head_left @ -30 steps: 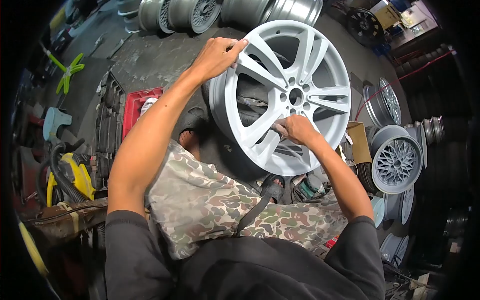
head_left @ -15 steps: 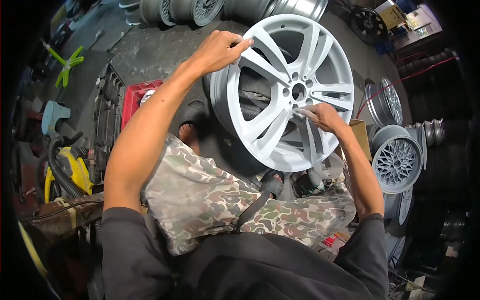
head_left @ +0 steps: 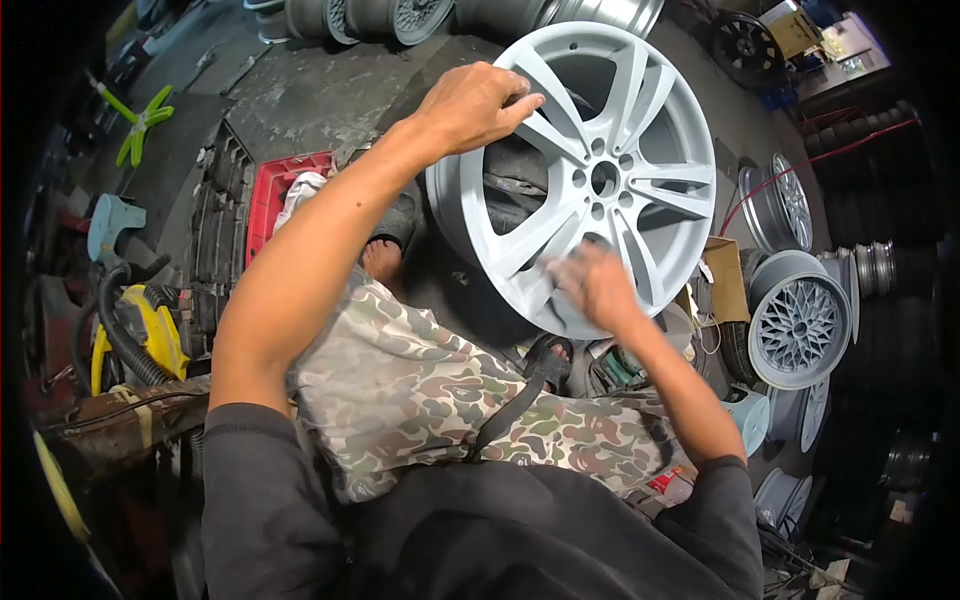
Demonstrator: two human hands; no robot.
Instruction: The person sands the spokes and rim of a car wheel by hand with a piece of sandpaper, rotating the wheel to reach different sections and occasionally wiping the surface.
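A light grey alloy wheel [head_left: 638, 185] with paired spokes is tilted toward me above my feet. My left hand [head_left: 485, 105] is closed over its upper left rim, the fingers curled and the thumb lying along the edge. Over the lower spokes is my right hand [head_left: 598, 285], smeared by motion. Whether it touches the wheel or holds anything small cannot be made out. Through the gaps between the spokes a dark, rounded object [head_left: 515, 170] shows beneath the wheel.
Finished-looking mesh wheels [head_left: 798, 325] stand at right, beside a cardboard box [head_left: 728, 275]. A red crate [head_left: 268, 200] and a black grille [head_left: 215, 215] lie left. A yellow machine [head_left: 150, 330] with a black hose is farther left. A red cable [head_left: 815, 160] crosses the upper right.
My right hand has moved from near the wheel's hub down and left to the lower spokes. My left hand has shifted right, farther over the rim. The wheel appears slightly turned.
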